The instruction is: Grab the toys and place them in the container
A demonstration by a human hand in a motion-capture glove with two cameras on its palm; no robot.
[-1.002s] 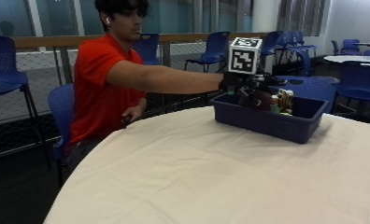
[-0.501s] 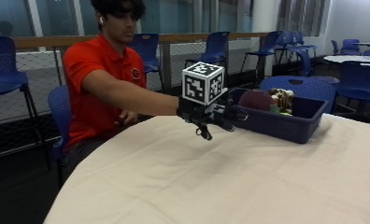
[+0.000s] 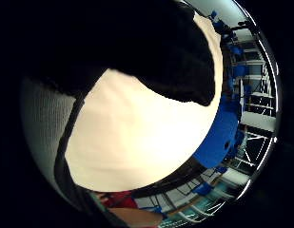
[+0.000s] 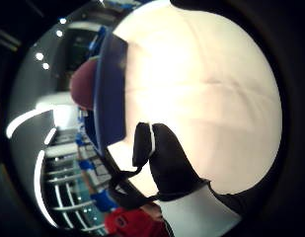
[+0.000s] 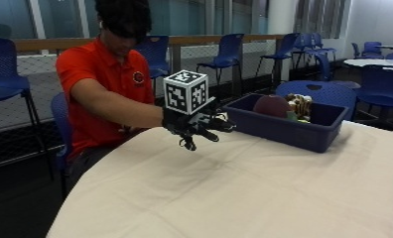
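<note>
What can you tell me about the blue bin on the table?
The bin is dark blue, looks like plastic, and is a long box shape with an open top. It sits upright on the cream cloth, toward the table's far side. Toys poke up inside: a rounded maroon one and a brownish one. The gloved hand hangs just beside its near end, not touching it.

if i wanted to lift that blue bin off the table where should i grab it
Grip the blue bin by its rim on the near long wall, coming from above on the side of the gloved right hand. The top is open and the rim stands clear of the toys heaped toward the far end; two hands on the short ends would probably be steadier.
</note>
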